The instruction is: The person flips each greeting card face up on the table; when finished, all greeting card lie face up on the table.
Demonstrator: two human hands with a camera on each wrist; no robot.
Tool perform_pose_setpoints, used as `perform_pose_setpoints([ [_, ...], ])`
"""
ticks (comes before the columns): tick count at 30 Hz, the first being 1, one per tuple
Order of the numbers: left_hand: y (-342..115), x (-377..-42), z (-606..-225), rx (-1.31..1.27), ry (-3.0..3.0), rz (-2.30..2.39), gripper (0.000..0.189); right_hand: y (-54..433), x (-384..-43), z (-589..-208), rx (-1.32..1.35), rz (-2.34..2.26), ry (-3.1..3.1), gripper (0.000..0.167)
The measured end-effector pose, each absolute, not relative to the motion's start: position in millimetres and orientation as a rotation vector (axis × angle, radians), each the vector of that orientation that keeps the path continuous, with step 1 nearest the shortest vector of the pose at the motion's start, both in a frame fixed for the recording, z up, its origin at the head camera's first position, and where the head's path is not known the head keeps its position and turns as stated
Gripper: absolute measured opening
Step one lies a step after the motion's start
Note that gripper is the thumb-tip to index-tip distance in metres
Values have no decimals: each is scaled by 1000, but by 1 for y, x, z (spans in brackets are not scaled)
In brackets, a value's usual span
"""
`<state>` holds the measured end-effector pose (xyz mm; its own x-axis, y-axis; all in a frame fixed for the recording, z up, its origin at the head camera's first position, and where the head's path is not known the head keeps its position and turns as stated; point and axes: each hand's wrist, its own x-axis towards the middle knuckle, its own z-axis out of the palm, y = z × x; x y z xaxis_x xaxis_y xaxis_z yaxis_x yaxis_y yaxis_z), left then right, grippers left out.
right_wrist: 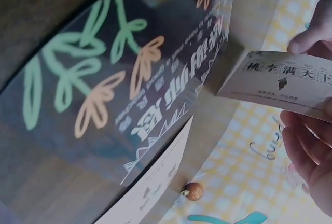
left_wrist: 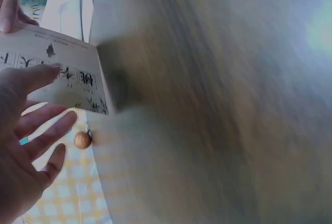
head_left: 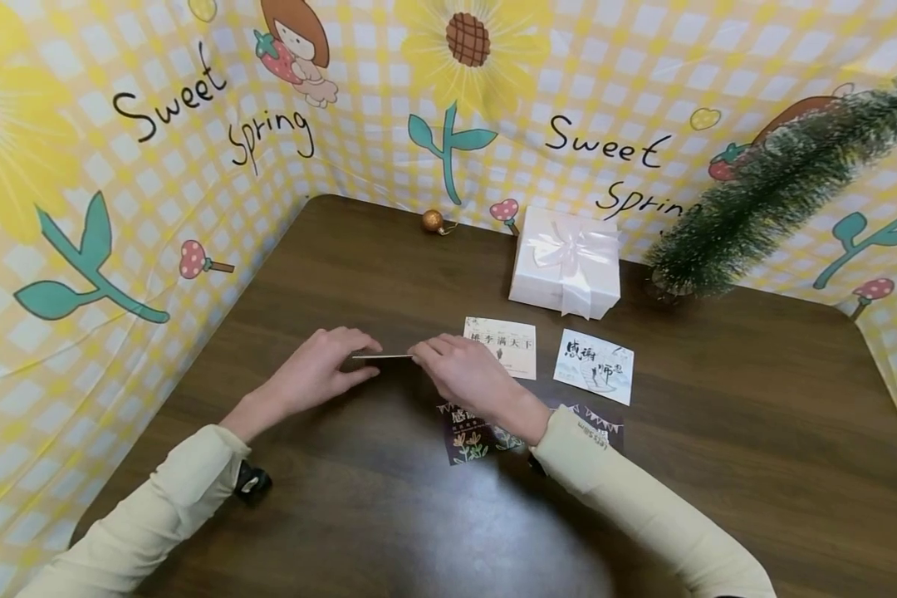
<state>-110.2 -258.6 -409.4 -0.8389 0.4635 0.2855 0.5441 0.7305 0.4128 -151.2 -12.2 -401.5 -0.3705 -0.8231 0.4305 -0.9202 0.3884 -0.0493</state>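
Note:
A cream greeting card (right_wrist: 249,86) with a row of framed Chinese characters stands upright, seen edge-on in the head view. My right hand (head_left: 463,374) pinches one end, its thumb on the printed face and fingers behind. Around the other end, my left hand (head_left: 329,365) has its thumb and fingers spread, with a gap to the card in the head view. Flat on the table lie a similar cream card (head_left: 519,345), a pale blue-white card (head_left: 594,365) and dark cards with flower drawings (head_left: 471,447), partly hidden under my right wrist.
Behind the cards stands a white gift box (head_left: 534,274) with a pale ribbon bow. An orange ball ornament (head_left: 432,221) lies at the table's back edge. A small frosted artificial tree (head_left: 762,199) is at the back right. Yellow checked cloth (head_left: 374,133) surrounds the dark wooden table (head_left: 329,531).

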Motion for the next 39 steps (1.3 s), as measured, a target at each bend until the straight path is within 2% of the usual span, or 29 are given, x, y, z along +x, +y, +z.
perform_pose_setpoints([
  [7,-244,-115,-400,-747,-2674,-954,5,-1,-160,-398,1440,605,-2429,16],
  [17,-233,-121,-386,-807,-2755,-769,3,9,-166,-395,1389,696,-2422,21],
  [20,-227,-124,-379,-865,-2764,-655,7,9,-167,-393,1393,718,-2364,24],
  [25,-217,-129,-373,-911,-2751,-624,8,8,-168,-392,1401,784,-2306,14],
  [30,-218,-132,-377,-790,-2768,-855,32,11,-169,-391,1334,965,-2338,7],
  [32,-221,-133,-381,-746,-2773,-956,36,13,-170,-390,1304,1054,-2350,6],
  [34,-223,-134,-385,-719,-2779,-1038,33,15,-170,-388,1276,1140,-2359,6],
  [39,-225,-135,-388,-687,-2778,-1131,9,18,-171,-388,1222,1305,-2381,7],
])
